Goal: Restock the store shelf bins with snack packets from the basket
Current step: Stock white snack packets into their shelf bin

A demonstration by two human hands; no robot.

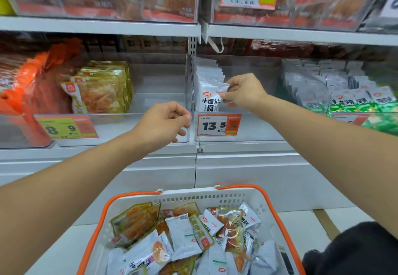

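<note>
Right hand [243, 90]: at 1 o'clock of centre, reaching into the clear plastic bin [247, 123]; grip pinches the right edge of the front white packet [210, 96], thumb and fingertips closed on the crinkled foil.
White packets: flat, glossy pouches stood upright in a row at the bin's left wall, black characters on the front one.
Left hand [165, 122]: at centre, in front of the bin divider; fingers loosely curled, grip narrow, holding nothing.
Price tag [217, 126]: orange-edged card, "13.5", on the bin front, 6 o'clock of the held packet.
Yellow packets [101, 90]: 9 o'clock bin, translucent, leaning in a stack.
Basket [193, 197]: 6 o'clock, white perforated plastic, orange rim, heaped with mixed white and yellow pouches.
</note>
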